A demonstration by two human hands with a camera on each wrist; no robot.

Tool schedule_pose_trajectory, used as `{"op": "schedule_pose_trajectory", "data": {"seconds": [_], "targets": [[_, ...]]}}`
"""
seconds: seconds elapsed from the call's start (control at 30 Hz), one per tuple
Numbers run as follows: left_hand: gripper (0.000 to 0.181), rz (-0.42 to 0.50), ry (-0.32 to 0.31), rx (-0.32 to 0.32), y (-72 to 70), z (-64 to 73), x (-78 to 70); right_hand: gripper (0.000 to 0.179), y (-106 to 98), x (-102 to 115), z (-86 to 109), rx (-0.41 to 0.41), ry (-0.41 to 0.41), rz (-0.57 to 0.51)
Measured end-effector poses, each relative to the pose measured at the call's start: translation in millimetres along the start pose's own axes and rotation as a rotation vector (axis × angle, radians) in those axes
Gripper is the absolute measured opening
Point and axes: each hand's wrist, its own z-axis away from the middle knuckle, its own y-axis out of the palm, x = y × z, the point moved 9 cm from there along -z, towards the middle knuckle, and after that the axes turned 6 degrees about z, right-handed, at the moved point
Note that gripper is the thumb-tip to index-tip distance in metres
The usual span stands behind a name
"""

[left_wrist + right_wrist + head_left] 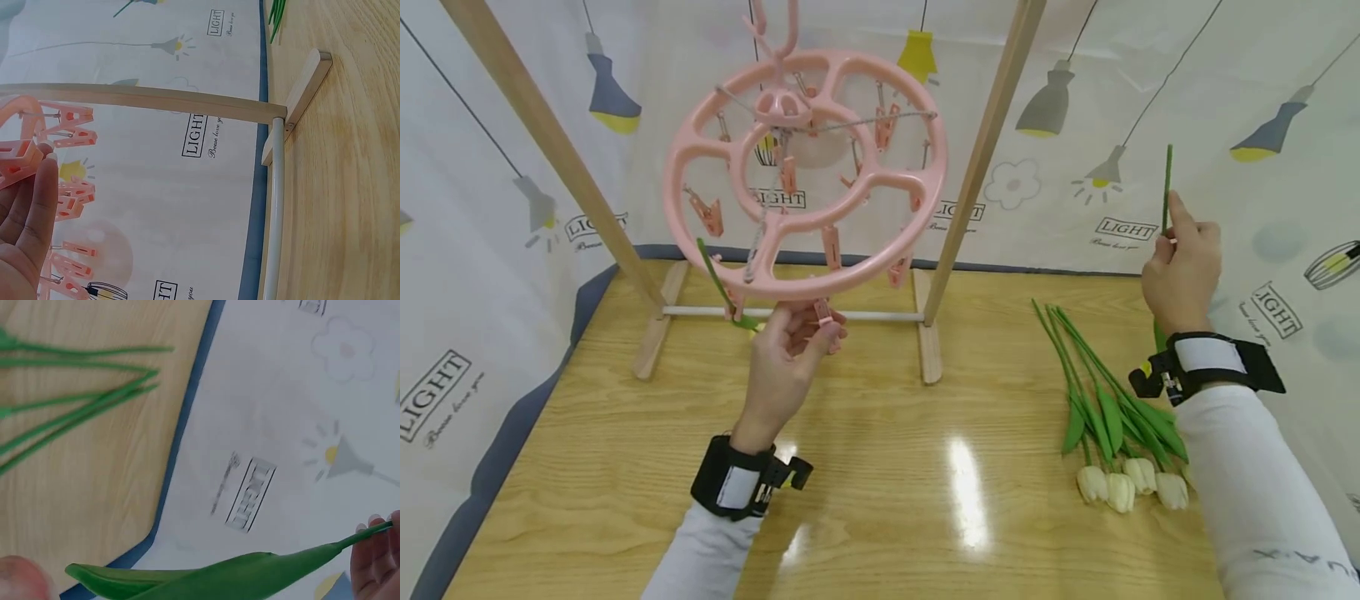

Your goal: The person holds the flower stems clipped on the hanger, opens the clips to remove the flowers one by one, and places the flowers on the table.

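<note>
My left hand (777, 371) pinches a pink clothespin (823, 312) at the near rim of a round pink hanger (857, 277); the left wrist view shows that clothespin (20, 156) against the fingertips. Just left of this hand, a green stem (713, 273) slants up past the rim beside another clip, its lower end partly behind the fingers. Raised at the right, my right hand (1183, 271) holds an artificial flower by its green stem (1168, 171), cut end up. Its broad leaf (237, 578) fills the bottom of the right wrist view; its bloom is hidden.
Several white tulips (1120, 492) lie on the wooden table (880, 467) below the right hand, stems pointing away. A wooden frame (981, 167) with a white crossbar (880, 317) stands around the hanger. More clothespins (706, 214) dangle from it. Behind hangs a lamp-printed cloth (1075, 183).
</note>
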Motion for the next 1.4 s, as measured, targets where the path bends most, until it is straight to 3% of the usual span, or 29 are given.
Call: {"op": "schedule_pose_trajectory", "data": {"seconds": [0.17,0.43,0.6,0.77,1.0,1.4], "targets": [[0.025,0.011,-0.015,-0.004,-0.2,0.1,0.5,0.056,0,-30,2.5,0.077,0.042,0.119],[0.027,0.007,-0.007,-0.003,-0.5,0.2,0.6,0.062,11,-54,14.7,0.219,-0.097,0.318],[0.027,0.002,-0.009,0.003,-0.6,-0.1,1.3,0.071,12,-69,24.4,0.296,-0.116,0.402],[0.026,-0.004,-0.019,0.004,-0.8,-0.3,1.3,0.069,14,-80,34.1,0.326,-0.120,0.462],[0.025,-0.001,-0.020,0.004,-0.8,-0.5,0.7,0.067,32,-96,53.3,0.409,-0.089,0.485],[0.024,-0.012,-0.008,0.003,-0.8,-0.6,1.8,0.069,61,-102,82.0,0.503,-0.131,0.477]]}}
